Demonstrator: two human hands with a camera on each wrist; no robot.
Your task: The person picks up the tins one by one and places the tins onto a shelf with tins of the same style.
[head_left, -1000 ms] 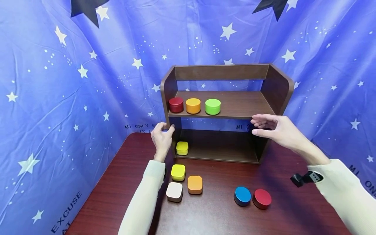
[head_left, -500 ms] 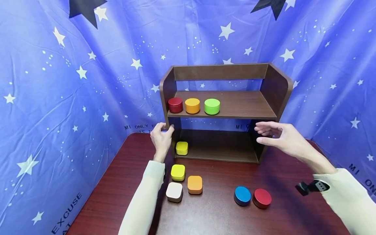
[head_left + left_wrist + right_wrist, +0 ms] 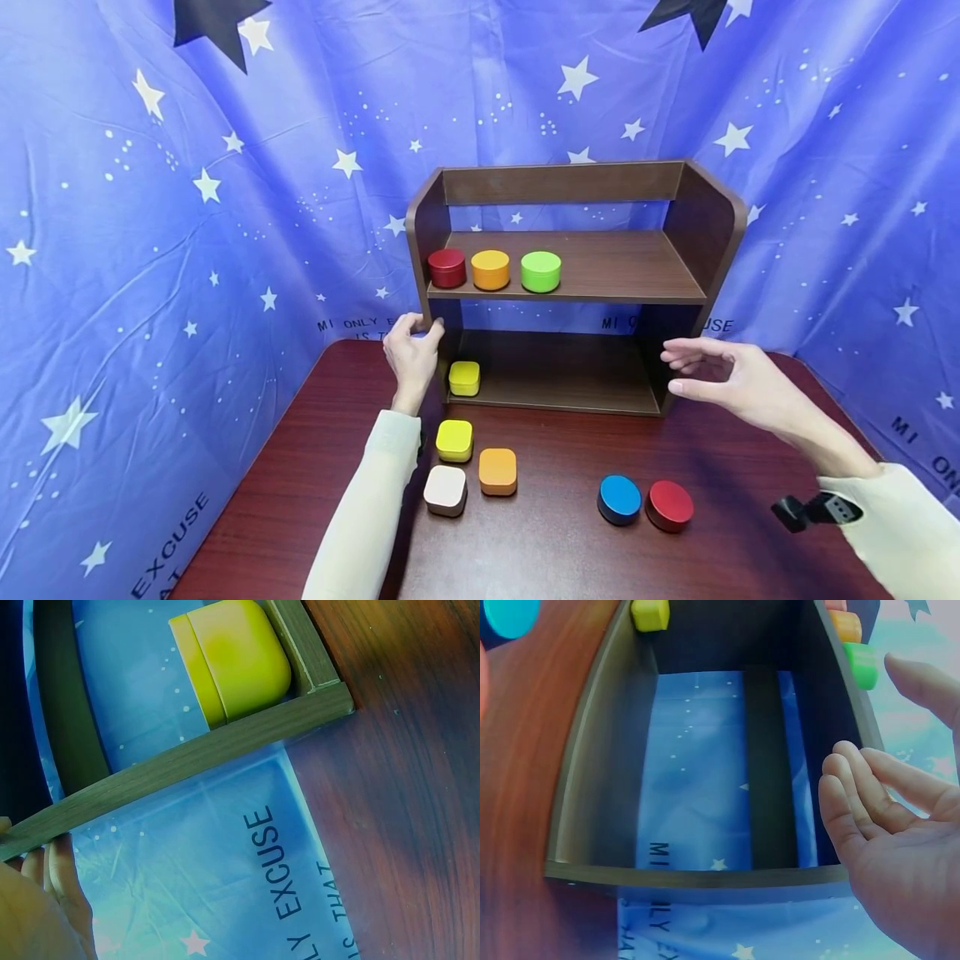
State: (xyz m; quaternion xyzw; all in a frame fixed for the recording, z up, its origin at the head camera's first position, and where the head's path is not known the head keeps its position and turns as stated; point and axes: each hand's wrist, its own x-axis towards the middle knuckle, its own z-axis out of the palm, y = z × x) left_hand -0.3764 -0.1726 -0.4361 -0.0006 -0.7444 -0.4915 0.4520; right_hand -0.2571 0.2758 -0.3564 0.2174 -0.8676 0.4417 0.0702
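The surface [image 3: 555,537] is red-brown wood with a soft shine, and a blue cloth [image 3: 465,108] with stars hangs behind the shelf [image 3: 615,267] and at both its sides. The left edge of the surface runs well apart from the shelf, along the cloth.

In front of the shelf, a yellow box [image 3: 454,442], a white box [image 3: 446,490] and an orange box [image 3: 498,472] stand toward its left end; a blue tin [image 3: 619,500] and a red tin [image 3: 670,507] stand toward its right end. A wide strip of surface lies between these groups.

The left hand [image 3: 412,354] pinches the shelf's left side panel between thumb and fingers. The right hand [image 3: 731,379] is just beside the shelf's right side, fingers lightly curved, thumb spread from them; whether it touches, I cannot tell.
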